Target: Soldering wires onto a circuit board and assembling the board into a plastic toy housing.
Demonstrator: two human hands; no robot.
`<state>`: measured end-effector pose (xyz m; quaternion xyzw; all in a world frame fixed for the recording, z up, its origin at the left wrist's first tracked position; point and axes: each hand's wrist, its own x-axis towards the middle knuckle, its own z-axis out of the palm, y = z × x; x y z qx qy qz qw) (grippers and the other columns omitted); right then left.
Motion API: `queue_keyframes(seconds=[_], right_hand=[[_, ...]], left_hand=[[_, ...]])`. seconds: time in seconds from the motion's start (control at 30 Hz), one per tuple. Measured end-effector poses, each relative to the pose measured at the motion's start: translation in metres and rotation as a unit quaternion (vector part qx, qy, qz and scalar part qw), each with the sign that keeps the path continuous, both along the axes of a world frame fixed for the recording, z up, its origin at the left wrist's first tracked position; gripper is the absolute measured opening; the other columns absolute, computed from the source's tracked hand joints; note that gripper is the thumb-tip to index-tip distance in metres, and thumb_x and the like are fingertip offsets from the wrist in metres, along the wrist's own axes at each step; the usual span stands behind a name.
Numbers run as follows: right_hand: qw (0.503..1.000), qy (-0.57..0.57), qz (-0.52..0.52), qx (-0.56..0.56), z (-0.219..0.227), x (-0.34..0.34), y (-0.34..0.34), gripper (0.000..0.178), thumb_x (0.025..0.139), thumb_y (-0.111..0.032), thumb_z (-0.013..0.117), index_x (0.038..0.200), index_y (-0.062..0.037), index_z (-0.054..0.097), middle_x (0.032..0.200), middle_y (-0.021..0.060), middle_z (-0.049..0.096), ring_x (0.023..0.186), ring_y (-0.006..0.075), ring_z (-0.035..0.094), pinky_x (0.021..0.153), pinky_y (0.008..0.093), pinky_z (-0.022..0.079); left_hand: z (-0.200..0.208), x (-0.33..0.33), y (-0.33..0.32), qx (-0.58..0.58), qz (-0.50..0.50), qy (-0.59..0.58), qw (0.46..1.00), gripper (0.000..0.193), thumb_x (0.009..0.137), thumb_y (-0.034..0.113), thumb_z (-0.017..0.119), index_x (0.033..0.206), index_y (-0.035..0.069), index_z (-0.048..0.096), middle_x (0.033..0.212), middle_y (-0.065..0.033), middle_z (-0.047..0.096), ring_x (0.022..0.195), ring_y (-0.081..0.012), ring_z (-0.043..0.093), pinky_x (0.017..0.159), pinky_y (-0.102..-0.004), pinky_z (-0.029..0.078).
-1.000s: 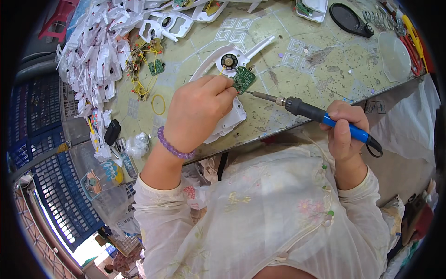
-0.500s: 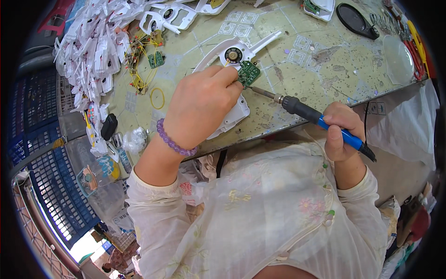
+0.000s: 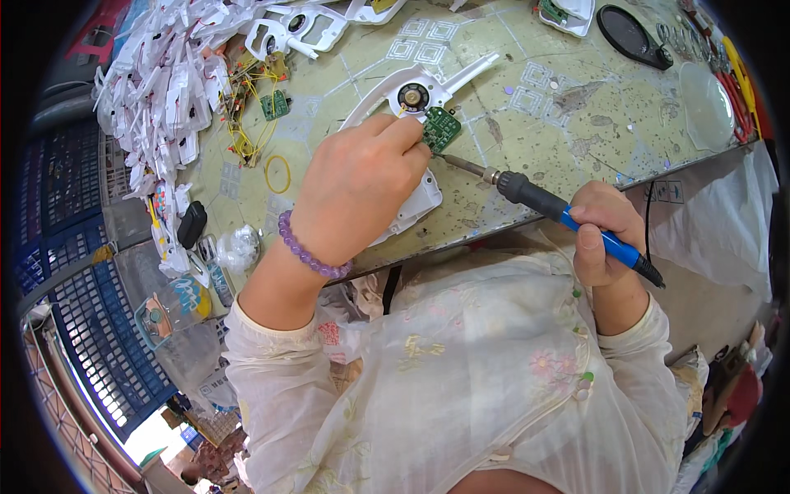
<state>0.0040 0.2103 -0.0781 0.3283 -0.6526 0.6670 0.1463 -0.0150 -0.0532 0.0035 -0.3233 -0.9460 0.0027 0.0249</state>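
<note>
My left hand (image 3: 360,183), with a purple bead bracelet (image 3: 306,253) at the wrist, pinches the edge of a green circuit board (image 3: 442,129). Under that hand lies a white plastic housing (image 3: 421,200) with a round black speaker (image 3: 413,97) in it, partly covered by my fingers. A blue and black soldering iron (image 3: 535,196) is gripped in my right hand (image 3: 607,230). Its tip meets the lower edge of the board beside my left fingertips. Whether a wire is pinched there too is hidden.
White plastic parts (image 3: 164,99) are heaped at the left. Boards with yellow wires (image 3: 247,107) and a yellow ring (image 3: 278,174) lie beside them. At the right are a black round lid-like piece (image 3: 629,37), a translucent disc (image 3: 706,107) and pliers (image 3: 739,78). The table's front edge (image 3: 527,221) runs before me.
Almost nothing differs. The soldering iron and my right hand have shifted very slightly left, with the tip still at the board's lower edge.
</note>
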Motion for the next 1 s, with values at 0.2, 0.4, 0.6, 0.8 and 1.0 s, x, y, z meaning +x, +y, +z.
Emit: queue_keyframes(seconds=[0.2,0.4,0.6,0.8,1.0], right_hand=[[0.999,0.028,0.009,0.020,0.002,-0.001,0.000,0.009,0.077,-0.002,0.060,0.086,0.0013,0.058,0.065,0.0092,0.057,0.049,0.0204,0.051,0.046,0.0308,0.040],[1.000,0.022,0.005,0.017,0.000,0.002,0.001,0.008,0.081,-0.005,0.060,0.086,0.0011,0.058,0.066,0.0092,0.058,0.049,0.0206,0.051,0.046,0.0312,0.040],[1.000,0.008,-0.007,-0.002,0.001,0.003,0.000,0.009,0.083,-0.006,0.059,0.088,0.0011,0.058,0.065,0.0096,0.058,0.050,0.0207,0.051,0.048,0.0311,0.040],[1.000,-0.004,-0.014,-0.013,0.001,0.001,0.007,0.010,0.088,-0.009,0.055,0.090,0.0013,0.056,0.064,0.0088,0.055,0.051,0.0175,0.049,0.048,0.0292,0.039],[0.975,-0.087,-0.084,-0.186,0.013,0.004,0.027,0.008,0.091,-0.010,0.052,0.092,-0.0022,0.050,0.071,0.0088,0.054,0.053,0.0115,0.047,0.048,0.0242,0.037]], left_hand=[[-0.001,0.001,0.000,0.007,0.002,0.002,1.000,0.011,0.068,0.005,0.068,0.078,0.008,0.064,0.084,-0.0001,0.060,0.077,-0.0187,0.061,0.060,-0.0310,0.051],[-0.002,0.003,-0.001,-0.001,0.007,-0.002,1.000,0.011,0.069,0.005,0.067,0.079,0.008,0.064,0.085,-0.0006,0.060,0.078,-0.0191,0.061,0.061,-0.0314,0.051],[0.001,0.004,-0.001,-0.006,0.010,-0.002,1.000,0.010,0.069,0.006,0.067,0.078,0.007,0.064,0.084,-0.0007,0.059,0.078,-0.0191,0.061,0.061,-0.0318,0.051],[0.000,0.000,0.003,-0.005,0.011,-0.003,1.000,0.009,0.070,0.006,0.067,0.078,0.007,0.064,0.084,-0.0013,0.059,0.078,-0.0196,0.060,0.063,-0.0320,0.051],[-0.002,0.003,0.003,0.023,0.010,0.001,1.000,0.009,0.071,0.006,0.067,0.079,0.006,0.065,0.085,-0.0027,0.060,0.078,-0.0213,0.061,0.064,-0.0331,0.051]])
